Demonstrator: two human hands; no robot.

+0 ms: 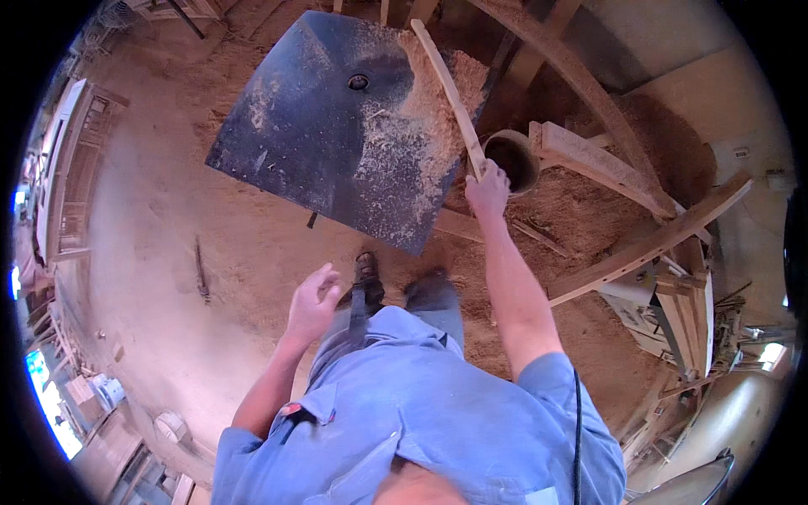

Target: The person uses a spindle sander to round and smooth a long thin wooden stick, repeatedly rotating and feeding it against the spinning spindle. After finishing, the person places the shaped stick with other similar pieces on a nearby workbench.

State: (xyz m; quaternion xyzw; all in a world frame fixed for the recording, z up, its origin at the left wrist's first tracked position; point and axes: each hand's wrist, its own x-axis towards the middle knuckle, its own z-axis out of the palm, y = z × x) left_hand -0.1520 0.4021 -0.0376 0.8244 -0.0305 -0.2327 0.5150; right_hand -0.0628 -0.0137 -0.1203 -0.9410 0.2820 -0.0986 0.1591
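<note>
Grip firmly with the right hand point(488, 192), closed round the near end of the pale wooden strip point(451, 89), slanting over the right side of the dark counter point(307, 147) and its sawdust point(427, 108); touching or just above, cannot tell
Move slowly, being likely to swing at the far end when held only here
Bring in the left hand point(312, 305), empty, loosely curled, well apart from the strip, for support if wobbling
Watch for the round container point(530, 168) just beside the grip
</note>
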